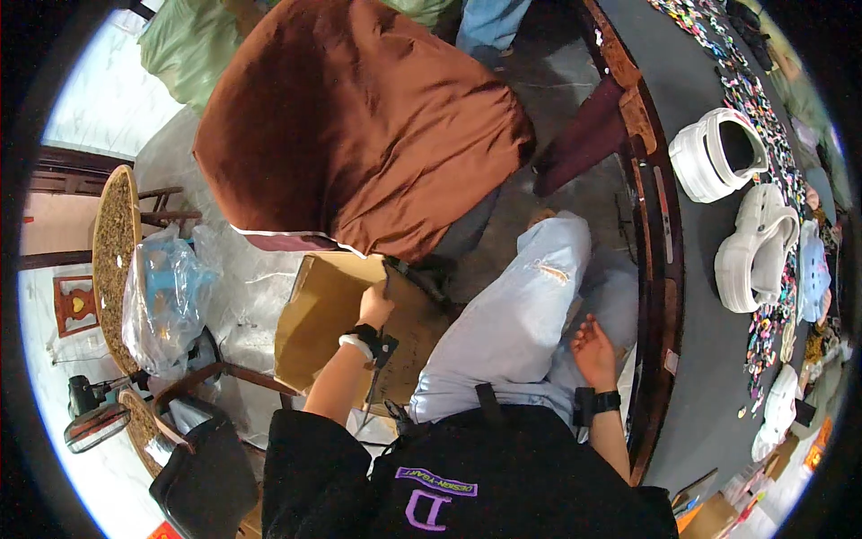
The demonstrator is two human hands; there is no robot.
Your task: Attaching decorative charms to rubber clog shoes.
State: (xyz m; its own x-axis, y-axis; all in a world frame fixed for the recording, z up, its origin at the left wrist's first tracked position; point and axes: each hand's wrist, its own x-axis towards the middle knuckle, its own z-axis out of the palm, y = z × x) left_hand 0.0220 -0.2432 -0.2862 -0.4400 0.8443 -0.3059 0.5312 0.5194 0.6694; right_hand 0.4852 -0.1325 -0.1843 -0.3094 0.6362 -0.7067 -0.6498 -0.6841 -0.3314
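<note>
My left hand (375,308) reaches down to an open brown cardboard box (409,337) beside my left leg. Its fingers are closed on the box's upper edge. Inside, the part of the box that shows is bare cardboard. My right hand (593,356) hovers by my right thigh, palm turned up, its fingers loosely bent and apart with nothing in them. To its right runs the dark wooden edge of a table (660,296). Two white clogs (709,162) stand on that table's grey top, one behind the other (756,251).
Small colourful charms (763,117) lie scattered along the table. A blue clog (813,269) lies beyond them. Ahead is a chair-like shape under a brown cloth (359,117). Another person's jeans leg (492,25) shows behind it. At left are a plastic-wrapped blue thing (171,287) and a black bag (202,476).
</note>
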